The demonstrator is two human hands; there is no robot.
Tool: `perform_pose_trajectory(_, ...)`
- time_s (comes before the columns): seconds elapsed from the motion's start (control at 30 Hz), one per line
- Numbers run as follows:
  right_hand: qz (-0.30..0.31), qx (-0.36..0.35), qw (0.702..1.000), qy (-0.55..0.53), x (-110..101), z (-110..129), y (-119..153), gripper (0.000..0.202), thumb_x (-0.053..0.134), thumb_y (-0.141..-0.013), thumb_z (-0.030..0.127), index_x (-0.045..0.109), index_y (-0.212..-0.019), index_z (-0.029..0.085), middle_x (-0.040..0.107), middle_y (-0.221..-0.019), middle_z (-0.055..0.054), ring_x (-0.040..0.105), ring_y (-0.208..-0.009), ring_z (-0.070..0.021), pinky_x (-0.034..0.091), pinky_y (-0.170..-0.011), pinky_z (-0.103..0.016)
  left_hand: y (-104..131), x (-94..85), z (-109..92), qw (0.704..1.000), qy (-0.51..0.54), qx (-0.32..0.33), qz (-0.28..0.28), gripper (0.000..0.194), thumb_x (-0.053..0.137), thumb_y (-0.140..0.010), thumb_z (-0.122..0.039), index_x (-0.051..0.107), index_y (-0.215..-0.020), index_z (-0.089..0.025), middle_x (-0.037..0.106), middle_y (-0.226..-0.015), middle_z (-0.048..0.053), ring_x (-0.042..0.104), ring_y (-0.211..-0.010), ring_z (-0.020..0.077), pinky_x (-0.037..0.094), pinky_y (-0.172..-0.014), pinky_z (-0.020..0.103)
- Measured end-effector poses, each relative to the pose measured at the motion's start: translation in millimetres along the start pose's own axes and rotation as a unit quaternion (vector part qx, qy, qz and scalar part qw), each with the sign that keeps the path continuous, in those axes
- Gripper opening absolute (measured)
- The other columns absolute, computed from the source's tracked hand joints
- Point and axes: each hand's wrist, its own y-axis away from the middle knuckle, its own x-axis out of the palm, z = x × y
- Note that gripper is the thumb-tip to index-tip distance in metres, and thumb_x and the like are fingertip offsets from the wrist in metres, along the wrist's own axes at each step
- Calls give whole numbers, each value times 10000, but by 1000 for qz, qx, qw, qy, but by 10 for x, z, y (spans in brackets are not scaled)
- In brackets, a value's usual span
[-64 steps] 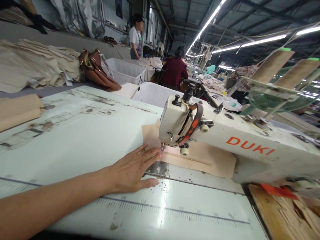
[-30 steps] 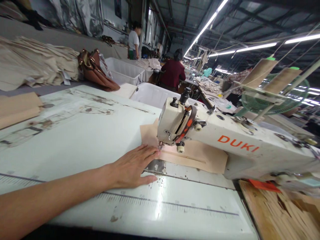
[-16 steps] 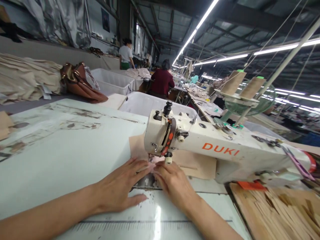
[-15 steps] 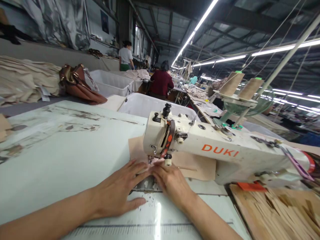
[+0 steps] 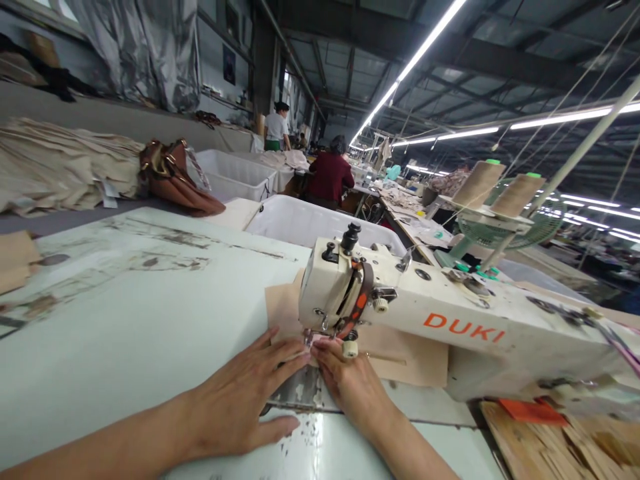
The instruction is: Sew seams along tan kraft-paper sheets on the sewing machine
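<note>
A white sewing machine (image 5: 400, 307) marked DUKI stands before me, its presser foot (image 5: 309, 339) down among my fingertips. Under its head lies a flat beige piece of material (image 5: 420, 363), showing on both sides of the needle area. My left hand (image 5: 240, 397) rests flat and open, thumb spread, fingertips on the material left of the foot. Close by on the right, my right hand (image 5: 353, 387) has its fingers bent and pressed together on the near edge of the material. The fingers hide most of that edge and any seam.
Brown thread cones (image 5: 477, 183) stand behind the machine, by a green fan (image 5: 485, 230). A white bin (image 5: 285, 217) sits past the table (image 5: 125, 333). A brown handbag (image 5: 183, 180) and stacked beige pieces (image 5: 65, 163) lie left; cut strips (image 5: 595, 440) lie right. A person in dark red (image 5: 330, 173) sits ahead.
The camera view has shifted, so the machine and table appear a little lower and farther right. Both hands stay beside the presser foot, with little visible movement of the material.
</note>
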Motion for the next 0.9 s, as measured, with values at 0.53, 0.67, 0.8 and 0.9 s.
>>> perform_pose_trajectory(0.53,-12,0,998,-56,-29,-91,-30,345,480,-924,64,695,-1117,251,684,-1189,-33,651,-1064,-197,528,-929,-287,-26,24,34,1000,-4,-8,7,862,673,-844,-470,222,-1550,-267,356,-1550,93,339,-1409,353,225,-1175,569)
perform_pose_trajectory(0.67,-16,1,998,-62,-22,-93,-16,368,477,-914,58,692,-1134,261,687,-1173,-30,639,-1090,-191,514,-958,-289,-41,24,17,1000,0,-10,13,867,676,-839,-494,226,-1548,-280,363,-1548,88,356,-1401,346,197,-1181,579)
perform_pose_trajectory(0.8,-23,-7,997,-73,-26,-92,-4,385,475,-891,39,695,-1123,252,670,-1217,-33,632,-1100,-186,513,-948,-275,-45,51,-6,1000,-5,-10,0,872,712,-801,-498,299,-1528,-250,389,-1532,97,350,-1398,369,238,-1171,578)
perform_pose_trajectory(0.9,-25,-1,997,-71,-9,-77,14,395,462,-892,34,688,-1132,252,656,-1244,-30,617,-1125,-180,503,-960,-270,-40,63,-10,1000,-14,-7,-7,831,686,-823,-498,309,-1523,-258,400,-1525,85,352,-1398,355,223,-1178,579)
